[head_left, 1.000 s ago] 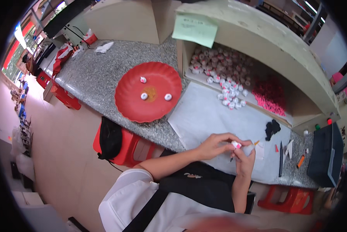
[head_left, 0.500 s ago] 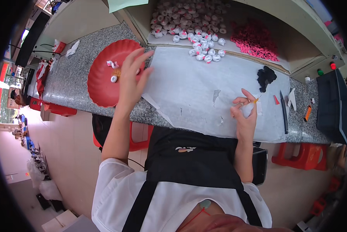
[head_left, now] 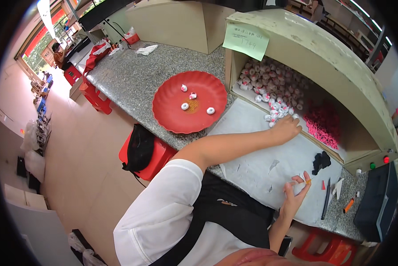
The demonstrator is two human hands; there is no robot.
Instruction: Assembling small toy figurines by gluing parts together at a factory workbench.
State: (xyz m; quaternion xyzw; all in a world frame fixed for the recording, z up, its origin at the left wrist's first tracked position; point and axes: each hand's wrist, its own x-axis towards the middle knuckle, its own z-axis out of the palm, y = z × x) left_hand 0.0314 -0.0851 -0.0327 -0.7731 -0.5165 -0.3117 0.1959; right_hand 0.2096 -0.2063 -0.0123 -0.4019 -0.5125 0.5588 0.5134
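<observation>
My left hand (head_left: 286, 130) reaches across to the near edge of a heap of small white ring-shaped pieces with pink spots (head_left: 276, 82). Its fingers are curled down among the nearest ones, and whatever is between the fingertips is hidden. In my right hand (head_left: 293, 198), low over the white paper sheet (head_left: 247, 133), is a small whitish squeeze bottle (head_left: 299, 188) with a thin orange-yellow tip. The fingers wrap round it. A scalloped red plate (head_left: 168, 117) on the left holds several of the same white pieces, spread apart.
Pink pieces (head_left: 322, 126) fill the right part of the shelf box (head_left: 296, 31). A crumpled black cloth (head_left: 321, 162), a dark pen-like tool (head_left: 326, 201), an orange cutter (head_left: 349, 205) and a dark blue bin (head_left: 376, 201) lie to the right. Red stools (head_left: 150, 155) stand below the counter.
My left hand has gone from beside the red plate, fingers spread, rightward to the heap, fingers now curled. The view has swung left. My right hand keeps hold of the squeeze bottle.
</observation>
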